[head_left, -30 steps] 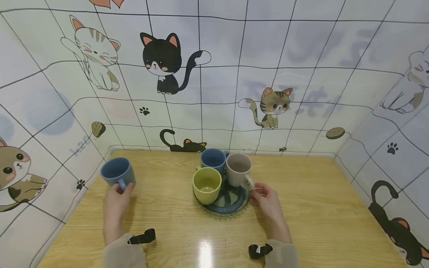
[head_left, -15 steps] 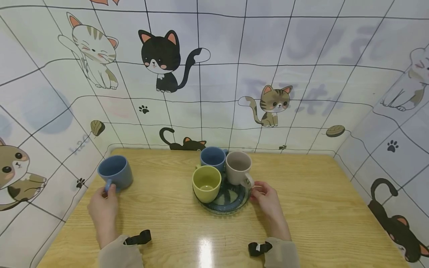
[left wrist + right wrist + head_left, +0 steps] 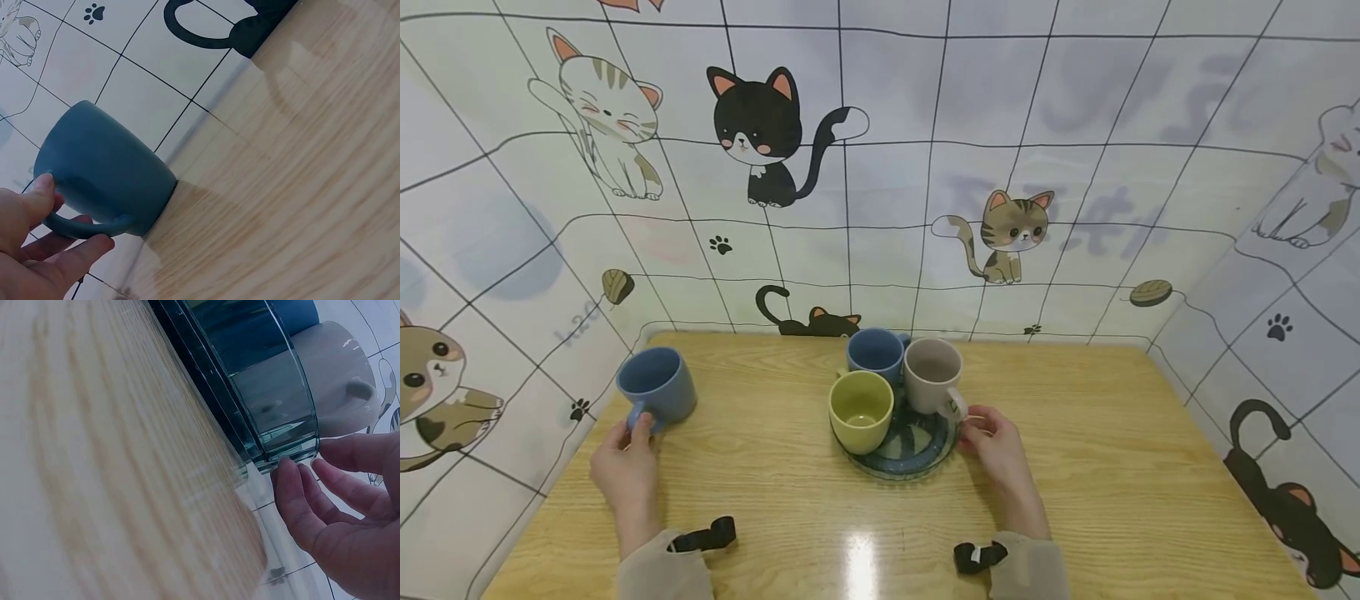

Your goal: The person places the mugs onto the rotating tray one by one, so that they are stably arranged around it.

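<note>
A blue mug [image 3: 658, 387] stands upright on the table at the far left. My left hand [image 3: 627, 471] pinches its handle between thumb and fingers, as the left wrist view shows with the mug's handle [image 3: 84, 226]. Near the middle is a round glass tray [image 3: 917, 454], bluish-green with a low clear wall. My right hand [image 3: 1000, 454] holds the tray's right edge with its fingertips [image 3: 289, 472]. On the tray sit a yellow-green cup [image 3: 859, 421], a second blue mug [image 3: 876, 350] behind it and a pale grey mug [image 3: 932, 375], whose handle points towards the right hand.
The wooden table [image 3: 1120, 467] meets a cat-printed, grid-lined wall covering [image 3: 895, 183] at the back and both sides. The left blue mug is close to the left wall. Black straps [image 3: 703, 537] hang at both sleeves.
The left hand has shifted left and turned the blue mug slightly, so its handle now points more to the lower left. The right hand and tray keep their place.
</note>
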{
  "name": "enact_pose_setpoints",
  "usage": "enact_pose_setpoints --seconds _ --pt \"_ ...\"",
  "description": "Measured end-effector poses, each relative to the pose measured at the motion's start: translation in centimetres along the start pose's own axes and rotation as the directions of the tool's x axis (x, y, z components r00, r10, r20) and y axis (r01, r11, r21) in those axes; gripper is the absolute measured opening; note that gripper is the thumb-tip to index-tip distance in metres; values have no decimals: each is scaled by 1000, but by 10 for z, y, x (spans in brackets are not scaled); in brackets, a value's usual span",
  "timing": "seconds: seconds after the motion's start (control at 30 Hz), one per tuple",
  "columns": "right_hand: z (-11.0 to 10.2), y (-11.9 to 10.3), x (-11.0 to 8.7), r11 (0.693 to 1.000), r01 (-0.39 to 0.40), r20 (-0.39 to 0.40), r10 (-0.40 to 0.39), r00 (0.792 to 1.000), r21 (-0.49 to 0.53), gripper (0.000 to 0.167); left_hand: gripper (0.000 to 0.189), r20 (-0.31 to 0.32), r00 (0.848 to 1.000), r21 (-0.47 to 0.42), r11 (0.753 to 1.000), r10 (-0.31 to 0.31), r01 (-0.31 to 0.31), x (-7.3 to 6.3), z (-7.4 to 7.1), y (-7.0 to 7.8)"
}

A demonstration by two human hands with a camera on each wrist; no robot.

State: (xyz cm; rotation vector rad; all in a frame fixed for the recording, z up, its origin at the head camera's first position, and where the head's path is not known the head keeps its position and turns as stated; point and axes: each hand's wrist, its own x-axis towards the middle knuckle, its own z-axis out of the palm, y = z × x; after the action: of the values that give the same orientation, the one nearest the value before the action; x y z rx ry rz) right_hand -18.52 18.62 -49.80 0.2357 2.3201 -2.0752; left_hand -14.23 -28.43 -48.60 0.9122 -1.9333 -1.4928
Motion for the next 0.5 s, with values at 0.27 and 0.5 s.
enact_pose_setpoints --seconds 0.27,0.5 --pt "1 0 1 1000 6 3 -6 1000 -9 30 42 26 996 -243 966 -80 84 -3 2 3" --pt "0 2 0 1000 11 -2 -11 1000 -6 30 42 29 993 -242 964 -111 114 -9 -4 17"
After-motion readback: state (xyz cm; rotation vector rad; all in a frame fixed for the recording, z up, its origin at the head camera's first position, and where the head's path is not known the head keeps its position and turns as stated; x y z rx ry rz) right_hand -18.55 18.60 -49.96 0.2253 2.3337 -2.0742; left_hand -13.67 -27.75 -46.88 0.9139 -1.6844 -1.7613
